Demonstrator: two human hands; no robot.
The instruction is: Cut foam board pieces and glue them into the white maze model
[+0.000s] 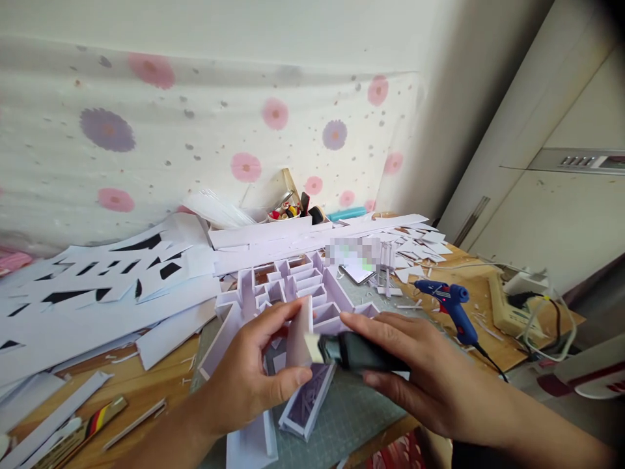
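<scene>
Between the thumb and fingers of my left hand (266, 355) is an upright white board piece (299, 339). My right hand (415, 365) grips a black-handled tool (366, 352), whose pale, blurred tip meets the lower right edge of the piece. Behind and below both hands lies a white board structure (249, 293) with many small walled compartments. A narrow white box (307, 407) with thin scraps inside sits just below the hands, on the green cutting mat (361, 404).
A blue glue gun (449, 303) stands right, its cord trailing down, near a power strip (512, 312). A phone (359, 272) lies behind the structure. Cut white sheets (107, 326) cover the left side; scraps (420, 244) lie at the back right. A ruler (92, 423) is front left.
</scene>
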